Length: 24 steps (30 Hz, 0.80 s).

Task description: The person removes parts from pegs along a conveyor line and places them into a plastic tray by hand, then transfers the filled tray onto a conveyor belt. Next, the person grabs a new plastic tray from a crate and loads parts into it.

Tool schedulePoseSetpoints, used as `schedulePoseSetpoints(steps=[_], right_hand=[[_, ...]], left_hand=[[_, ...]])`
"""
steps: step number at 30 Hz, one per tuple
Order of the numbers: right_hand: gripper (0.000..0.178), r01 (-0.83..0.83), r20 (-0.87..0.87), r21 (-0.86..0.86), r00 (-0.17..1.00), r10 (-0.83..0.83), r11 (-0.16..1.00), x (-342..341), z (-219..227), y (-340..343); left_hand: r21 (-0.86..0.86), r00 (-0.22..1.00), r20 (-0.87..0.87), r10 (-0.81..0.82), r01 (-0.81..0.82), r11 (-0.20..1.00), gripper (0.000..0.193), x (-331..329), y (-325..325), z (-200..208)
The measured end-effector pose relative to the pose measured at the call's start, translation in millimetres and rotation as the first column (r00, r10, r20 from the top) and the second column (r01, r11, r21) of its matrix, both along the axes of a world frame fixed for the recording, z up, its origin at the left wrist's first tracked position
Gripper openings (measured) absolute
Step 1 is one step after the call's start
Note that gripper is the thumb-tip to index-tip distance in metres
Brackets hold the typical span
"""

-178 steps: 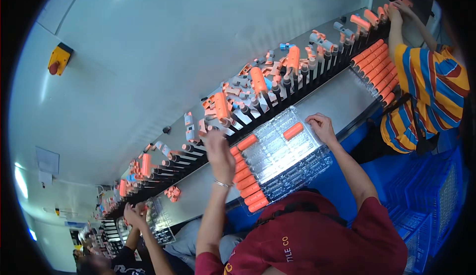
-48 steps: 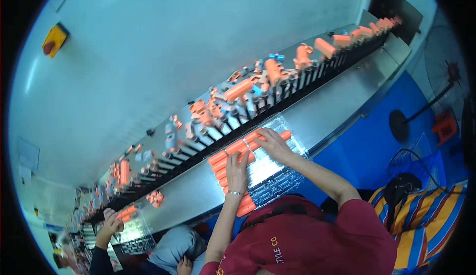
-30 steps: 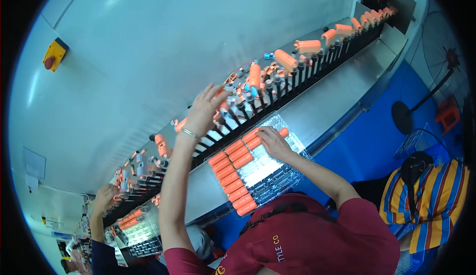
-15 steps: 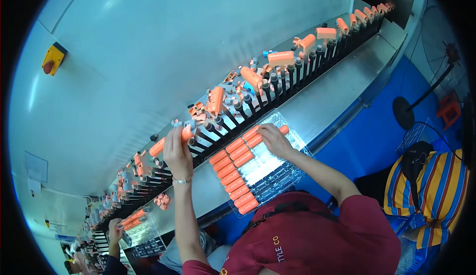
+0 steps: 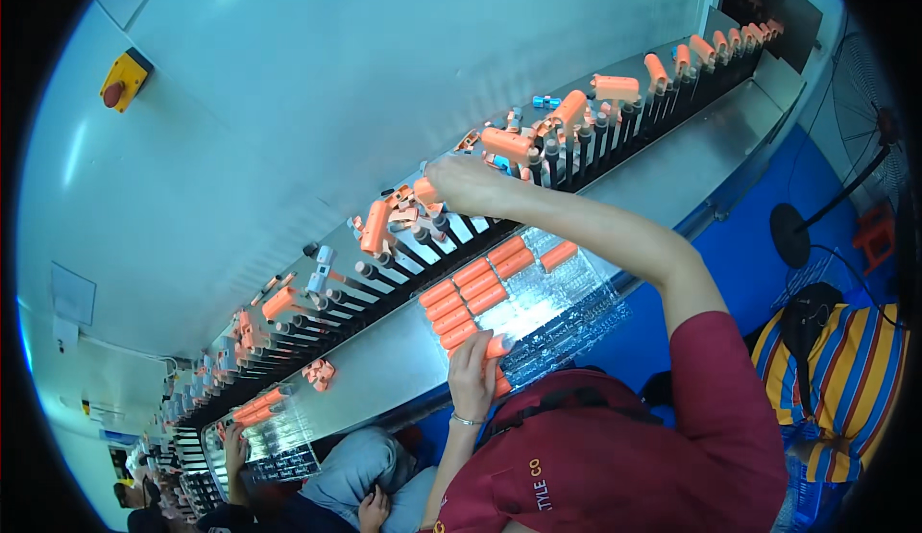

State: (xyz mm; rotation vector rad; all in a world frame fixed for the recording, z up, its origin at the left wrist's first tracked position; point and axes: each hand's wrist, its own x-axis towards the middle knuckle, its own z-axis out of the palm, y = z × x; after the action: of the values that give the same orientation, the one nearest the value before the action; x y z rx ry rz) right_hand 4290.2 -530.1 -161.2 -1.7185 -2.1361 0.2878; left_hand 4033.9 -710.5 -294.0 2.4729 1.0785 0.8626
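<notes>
Low over the near-left rows of the shiny clear tray (image 5: 576, 314), my left hand (image 5: 469, 372) is closed on an orange tube-shaped part (image 5: 497, 345). My right hand (image 5: 461, 183) reaches across to the row of black posts (image 5: 459, 235), its fingers wrapped round another orange tube-shaped part (image 5: 424, 190); its own wrist hides some posts. Several like parts (image 5: 482, 293) lie side by side in the tray, and a single one (image 5: 558, 255) lies apart toward its right end. Close to my right hand, an orange tube (image 5: 376, 227) rests tilted on the posts.
Small orange and grey pieces (image 5: 403, 214) are heaped behind the posts. A metal ledge (image 5: 663, 158) runs along the line. On the left, a co-worker's hand (image 5: 234, 447) is at another tray (image 5: 283, 451). A fan (image 5: 789, 235) and a striped cloth (image 5: 840, 360) are at right.
My left hand has come down from the posts to the tray with an orange tube. My right hand has left a tube in the tray and moved up to grip another at the posts.
</notes>
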Motion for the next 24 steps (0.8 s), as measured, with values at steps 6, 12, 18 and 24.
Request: schedulePoseSetpoints(steps=[6,12,18,24], right_hand=[[0.016,-0.154,0.052,0.432,0.988,0.146,0.888,-39,-19,-14],[0.040,-0.029,-0.218,0.823,0.906,0.362,0.568,-73,47,-83],[0.044,-0.091,-0.271,0.447,0.934,0.232,0.890,-15,-102,-119],[0.047,0.013,-0.173,0.363,0.983,0.054,0.932,11,-237,-149]], left_hand=[[-0.147,0.997,0.039,0.066,-0.060,0.987,0.042,-12,-5,-10],[-0.115,0.995,-0.040,0.088,-0.092,0.989,0.048,-2,19,-26],[0.101,0.986,-0.163,0.030,-0.014,0.995,0.050,27,51,-36],[0.102,0.962,-0.273,0.010,0.018,0.995,0.057,34,49,-67]])
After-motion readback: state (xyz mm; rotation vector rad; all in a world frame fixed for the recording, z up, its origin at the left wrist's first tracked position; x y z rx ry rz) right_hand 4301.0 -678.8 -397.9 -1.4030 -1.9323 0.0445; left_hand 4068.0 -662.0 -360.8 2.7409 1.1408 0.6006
